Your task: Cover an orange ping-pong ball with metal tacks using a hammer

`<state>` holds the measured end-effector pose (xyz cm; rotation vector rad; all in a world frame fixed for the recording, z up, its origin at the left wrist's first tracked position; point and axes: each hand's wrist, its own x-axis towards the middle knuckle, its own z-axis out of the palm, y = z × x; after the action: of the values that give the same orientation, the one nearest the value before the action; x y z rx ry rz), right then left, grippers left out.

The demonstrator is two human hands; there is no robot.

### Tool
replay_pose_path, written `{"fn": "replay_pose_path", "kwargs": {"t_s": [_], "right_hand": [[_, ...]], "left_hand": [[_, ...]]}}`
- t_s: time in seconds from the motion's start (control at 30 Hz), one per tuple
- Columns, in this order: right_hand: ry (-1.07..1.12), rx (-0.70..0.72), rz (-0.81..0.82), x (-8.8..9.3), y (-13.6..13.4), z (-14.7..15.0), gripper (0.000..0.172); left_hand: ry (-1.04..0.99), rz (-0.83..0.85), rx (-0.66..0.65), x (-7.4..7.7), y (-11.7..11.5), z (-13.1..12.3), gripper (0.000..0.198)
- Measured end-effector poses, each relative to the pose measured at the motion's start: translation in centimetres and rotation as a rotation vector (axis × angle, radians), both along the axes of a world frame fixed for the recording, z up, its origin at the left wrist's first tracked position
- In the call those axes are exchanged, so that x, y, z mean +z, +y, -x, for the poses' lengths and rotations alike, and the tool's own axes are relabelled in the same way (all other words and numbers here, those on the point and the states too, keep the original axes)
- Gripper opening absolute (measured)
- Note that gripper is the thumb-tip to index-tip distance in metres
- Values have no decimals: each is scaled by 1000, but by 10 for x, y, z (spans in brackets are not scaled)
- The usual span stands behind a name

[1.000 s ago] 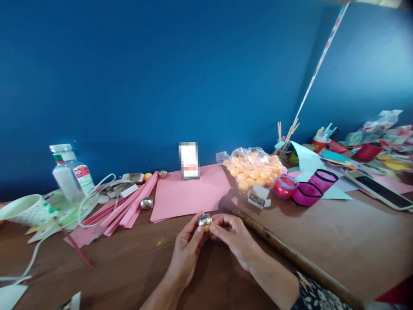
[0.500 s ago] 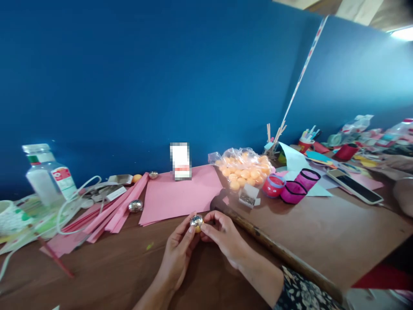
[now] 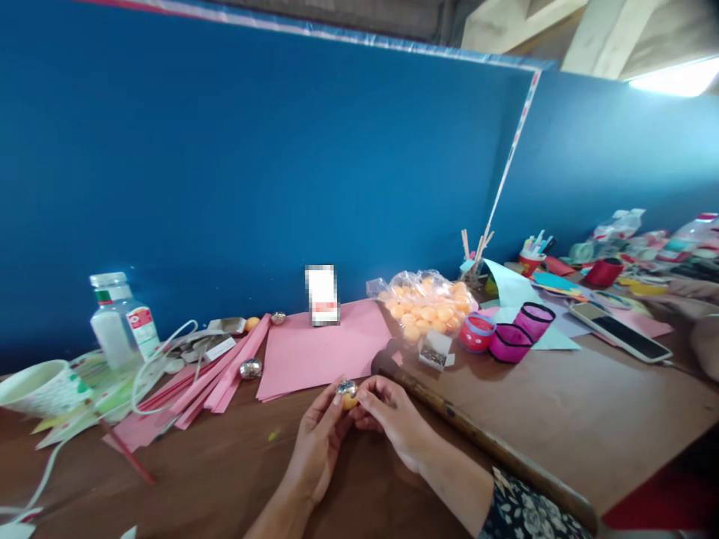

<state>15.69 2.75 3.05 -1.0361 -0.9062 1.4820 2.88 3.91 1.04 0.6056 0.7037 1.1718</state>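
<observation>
An orange ping-pong ball [image 3: 349, 403], its top covered with shiny silver pieces, is held between the fingertips of both hands, just above the brown table. My left hand [image 3: 321, 433] grips it from the left, thumb against its side. On the other side, my right hand [image 3: 392, 413] has thumb and fingers closed at the ball; whether a small piece is pinched there is hidden. Beyond the hands lie pink paper sheets [image 3: 326, 348]. A small open white box [image 3: 436, 350] of tiny metal pieces sits to the right. Two silver-covered balls, one of them nearer [image 3: 250, 368], rest by the paper.
Behind the box is a clear bag of orange balls [image 3: 427, 307]. Pink paper strips [image 3: 228, 374], a glass bottle [image 3: 115, 322] and a paper cup [image 3: 42, 385] stand left. At right are magenta cylinders [image 3: 511, 342], a phone [image 3: 621, 331] and another person's hand [image 3: 708, 344].
The view has tilted up and turned slightly left, showing more of the wall's top edge. Both hands keep hold of the ball, which is tipped a little, with more orange showing.
</observation>
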Motion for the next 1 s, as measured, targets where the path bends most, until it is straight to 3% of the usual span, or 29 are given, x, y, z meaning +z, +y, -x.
{"fn": "replay_pose_path", "kwargs": {"t_s": [0.27,0.4,0.5,0.6,0.77,0.87,1.0], "right_hand": [[-310,57,-106,23,-16,-31,19],[-420,62,-227,22,-16,-25,22],[-404,56,-276,17,-15,-11,27],[-347,15,-267,12,-14,-2,21],[-329,49,-230,12,-10,-3,20],[-530,64,-336,18,-8,-17,18],[-1167,-105,-508,16,-6,-50,26]], "left_hand": [[-25,32,-11,1,-2,4,42],[-31,7,-20,2,-4,2,37],[-42,-26,-39,2,-3,2,29],[-75,-53,-58,1,-3,2,26],[-139,-15,-76,-1,-3,3,33],[-159,11,-93,1,-2,4,35],[-155,25,-67,3,-1,5,38]]}}
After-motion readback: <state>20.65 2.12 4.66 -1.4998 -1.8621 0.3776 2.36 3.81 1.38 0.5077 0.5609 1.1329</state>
